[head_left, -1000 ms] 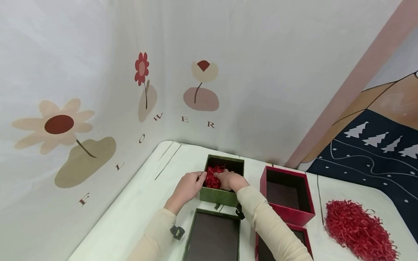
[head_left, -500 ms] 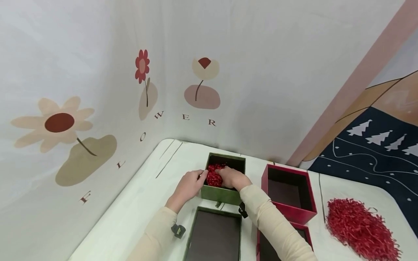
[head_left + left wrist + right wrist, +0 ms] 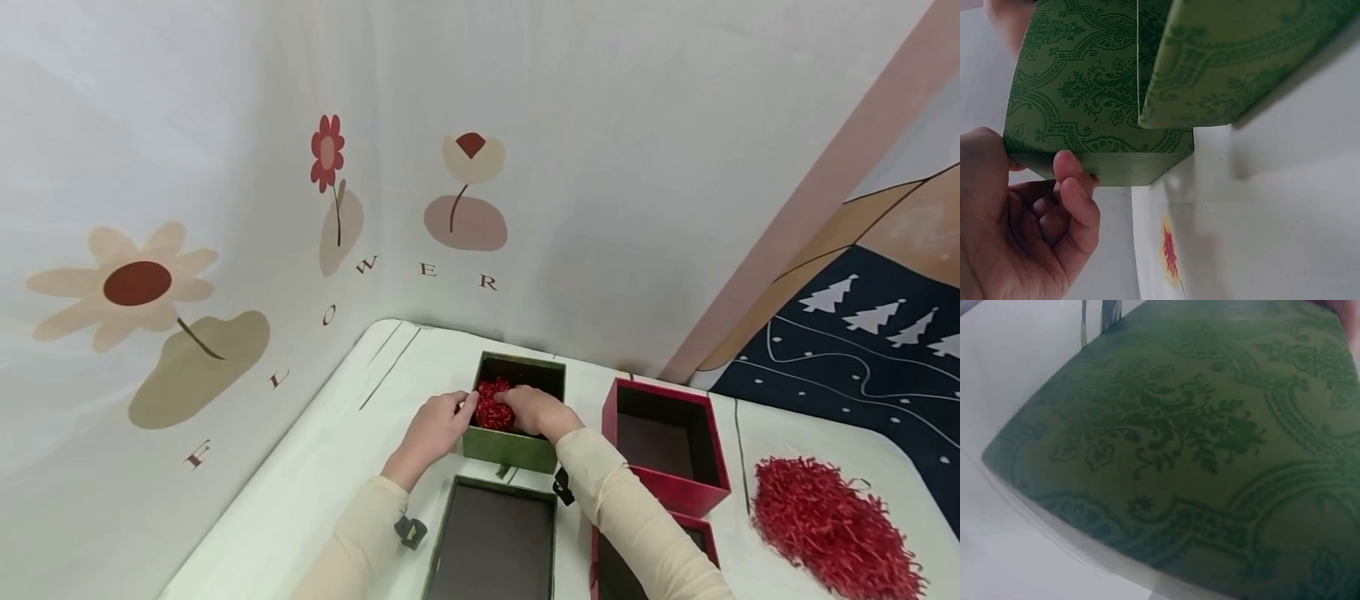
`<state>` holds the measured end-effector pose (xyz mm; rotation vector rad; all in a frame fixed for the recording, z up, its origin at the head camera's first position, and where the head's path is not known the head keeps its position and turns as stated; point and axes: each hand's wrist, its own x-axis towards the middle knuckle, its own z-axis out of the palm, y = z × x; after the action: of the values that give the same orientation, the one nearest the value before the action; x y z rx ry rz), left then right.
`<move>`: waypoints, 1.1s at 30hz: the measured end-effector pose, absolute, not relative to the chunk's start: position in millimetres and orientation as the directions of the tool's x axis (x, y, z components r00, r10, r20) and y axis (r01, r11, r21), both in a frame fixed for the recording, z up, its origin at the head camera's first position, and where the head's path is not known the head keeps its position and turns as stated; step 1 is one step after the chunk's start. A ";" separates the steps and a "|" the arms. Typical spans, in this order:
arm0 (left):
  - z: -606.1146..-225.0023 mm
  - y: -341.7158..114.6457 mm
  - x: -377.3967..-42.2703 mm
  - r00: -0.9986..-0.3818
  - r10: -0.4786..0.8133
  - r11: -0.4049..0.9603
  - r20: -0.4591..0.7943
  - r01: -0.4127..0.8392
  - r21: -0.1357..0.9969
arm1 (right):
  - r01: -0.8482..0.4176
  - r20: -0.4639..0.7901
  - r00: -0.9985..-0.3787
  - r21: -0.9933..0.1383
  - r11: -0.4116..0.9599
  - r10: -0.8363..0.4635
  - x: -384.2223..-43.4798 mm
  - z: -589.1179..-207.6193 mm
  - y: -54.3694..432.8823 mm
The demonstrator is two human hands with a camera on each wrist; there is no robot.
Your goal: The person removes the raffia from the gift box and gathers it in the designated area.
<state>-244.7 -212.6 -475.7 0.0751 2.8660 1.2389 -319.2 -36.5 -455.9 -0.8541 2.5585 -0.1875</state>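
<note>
A green patterned box (image 3: 510,452) stands at the back of the table, and red shredded paper (image 3: 494,410) lies bunched in its left part. My left hand (image 3: 437,427) grips the box's left wall, thumb at the rim. In the left wrist view, the curled fingers (image 3: 1077,194) touch the box's outer side. My right hand (image 3: 536,410) reaches over the front rim into the box, its thumb on the shredded paper; the other fingertips are hidden. The right wrist view is mostly filled by a green patterned wall (image 3: 1166,425), with a bit of skin at the top right.
A shallow green-edged lid or tray (image 3: 495,542) lies in front of the green box. To the right stands a red box (image 3: 671,492) with a dark inside, and a second red-edged piece (image 3: 701,533) sits partly under the right forearm. Farther right lies a pile of red shredded paper (image 3: 832,525).
The right hand has shifted slightly over the shredded paper, which now looks more bunched together. The left hand has kept its grip on the box wall. The whole view moved a little.
</note>
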 end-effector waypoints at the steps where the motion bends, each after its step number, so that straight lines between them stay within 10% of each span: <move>1: -475.4 -212.1 -244.4 -0.999 0.050 0.682 0.002 0.036 0.730 | -0.543 -0.348 -0.716 -0.269 0.796 -0.606 -319.9 -457.1 -35.7; 33: -474.7 -208.5 -239.3 -0.999 0.011 0.760 0.032 0.029 0.650 | -0.476 0.074 -0.847 -0.546 0.689 -0.526 -326.0 -428.2 -6.5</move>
<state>-239.3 -208.5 -474.7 0.0337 2.9712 1.0975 -326.0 -6.5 -428.2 -0.8340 2.8059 -0.8694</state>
